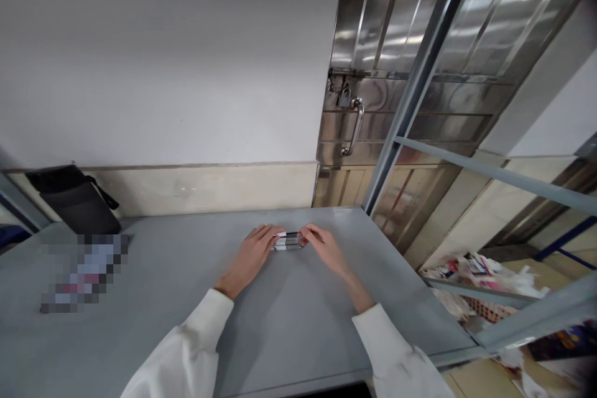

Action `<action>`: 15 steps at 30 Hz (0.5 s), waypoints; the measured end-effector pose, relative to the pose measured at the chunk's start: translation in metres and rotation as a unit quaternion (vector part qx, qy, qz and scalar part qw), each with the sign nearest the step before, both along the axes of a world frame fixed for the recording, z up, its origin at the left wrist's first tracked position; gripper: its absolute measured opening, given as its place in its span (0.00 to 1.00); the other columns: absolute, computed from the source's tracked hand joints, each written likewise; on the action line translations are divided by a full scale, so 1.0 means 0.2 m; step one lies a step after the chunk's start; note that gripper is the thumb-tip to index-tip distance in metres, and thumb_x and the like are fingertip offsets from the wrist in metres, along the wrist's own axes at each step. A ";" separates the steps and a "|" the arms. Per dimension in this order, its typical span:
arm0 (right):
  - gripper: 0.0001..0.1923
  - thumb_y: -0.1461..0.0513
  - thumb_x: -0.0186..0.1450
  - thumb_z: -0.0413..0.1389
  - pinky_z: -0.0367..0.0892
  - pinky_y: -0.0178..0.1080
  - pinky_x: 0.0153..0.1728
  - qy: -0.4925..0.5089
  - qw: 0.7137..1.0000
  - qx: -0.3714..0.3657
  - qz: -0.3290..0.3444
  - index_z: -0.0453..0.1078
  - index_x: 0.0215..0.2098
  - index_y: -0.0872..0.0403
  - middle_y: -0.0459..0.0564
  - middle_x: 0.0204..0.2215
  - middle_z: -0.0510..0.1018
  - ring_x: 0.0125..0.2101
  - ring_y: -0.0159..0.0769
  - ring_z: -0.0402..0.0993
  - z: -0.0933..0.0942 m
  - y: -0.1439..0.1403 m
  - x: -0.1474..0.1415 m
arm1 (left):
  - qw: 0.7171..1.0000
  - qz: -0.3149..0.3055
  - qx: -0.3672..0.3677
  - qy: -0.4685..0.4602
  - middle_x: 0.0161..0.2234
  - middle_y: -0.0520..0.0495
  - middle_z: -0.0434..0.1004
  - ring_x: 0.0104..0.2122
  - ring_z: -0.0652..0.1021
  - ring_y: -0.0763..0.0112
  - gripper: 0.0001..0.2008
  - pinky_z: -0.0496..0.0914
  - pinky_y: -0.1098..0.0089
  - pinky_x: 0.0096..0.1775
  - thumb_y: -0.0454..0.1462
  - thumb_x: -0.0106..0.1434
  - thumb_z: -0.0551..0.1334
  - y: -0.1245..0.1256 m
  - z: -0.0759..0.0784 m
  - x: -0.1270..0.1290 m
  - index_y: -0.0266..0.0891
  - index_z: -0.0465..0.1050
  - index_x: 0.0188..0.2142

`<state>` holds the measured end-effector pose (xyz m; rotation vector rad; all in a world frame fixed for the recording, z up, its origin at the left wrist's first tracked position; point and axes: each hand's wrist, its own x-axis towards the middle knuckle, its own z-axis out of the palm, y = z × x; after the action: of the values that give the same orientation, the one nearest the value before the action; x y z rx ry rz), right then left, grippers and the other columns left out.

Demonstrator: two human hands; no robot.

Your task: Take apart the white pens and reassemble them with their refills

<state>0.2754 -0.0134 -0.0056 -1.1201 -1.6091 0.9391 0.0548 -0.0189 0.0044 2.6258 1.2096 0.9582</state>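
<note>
Several slim pens [288,240], white at the left and black toward the right, lie side by side on the grey tabletop [289,323]. They look like markers, though the print on them is too small to read. Around their left ends my left hand [255,253] is closed, its fingers bent and pressed against them. My right hand [323,245] pinches at the right ends with thumb and fingertips, which hide the tips of the pens. Both wrists come out of white sleeves.
A black bottle-shaped container [74,199] with a strap leans at the back left, beside a pixelated patch. A white wall closes off the back. Grey metal posts [396,112] and rails stand on the right, before a padlocked metal door [373,74]. Plastic bags [485,277] lie beyond.
</note>
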 end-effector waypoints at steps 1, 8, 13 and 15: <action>0.17 0.50 0.67 0.50 0.66 0.38 0.39 -0.001 1.000 0.000 -0.002 0.72 0.31 0.52 0.46 0.27 0.79 0.32 0.38 0.76 0.01 0.00 0.00 | 1.000 0.002 0.002 -0.001 0.46 0.48 0.76 0.46 0.74 0.65 0.16 0.68 0.62 0.50 0.39 0.75 0.47 0.00 0.00 0.00 0.47 0.68 0.55; 0.22 0.45 0.65 0.50 0.67 0.40 0.36 0.031 0.995 0.007 -0.094 0.71 0.27 0.52 0.48 0.27 0.79 0.29 0.39 0.75 0.00 0.05 0.06 | 0.999 0.031 0.005 -0.024 0.46 0.49 0.76 0.46 0.74 0.64 0.15 0.68 0.62 0.51 0.39 0.75 0.46 0.02 -0.02 -0.02 0.46 0.68 0.52; 0.26 0.40 0.63 0.50 0.68 0.41 0.36 0.063 0.983 0.039 -0.169 0.70 0.29 0.52 0.52 0.29 0.79 0.30 0.41 0.75 -0.03 0.07 0.08 | 0.997 0.060 -0.003 -0.040 0.46 0.49 0.76 0.47 0.74 0.64 0.15 0.69 0.62 0.51 0.40 0.75 0.46 0.04 -0.04 -0.03 0.46 0.68 0.52; 0.27 0.39 0.63 0.50 0.69 0.42 0.37 0.069 0.981 0.054 -0.174 0.71 0.32 0.53 0.53 0.31 0.80 0.31 0.41 0.76 -0.03 0.07 0.08 | 0.998 0.055 -0.010 -0.037 0.46 0.49 0.76 0.47 0.74 0.65 0.15 0.69 0.62 0.52 0.40 0.75 0.46 0.03 -0.04 -0.03 0.46 0.68 0.53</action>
<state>0.2916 -0.0003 -0.0107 -1.1850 -1.2825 0.6752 0.0488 -0.0120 -0.0043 2.5065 1.3500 1.0457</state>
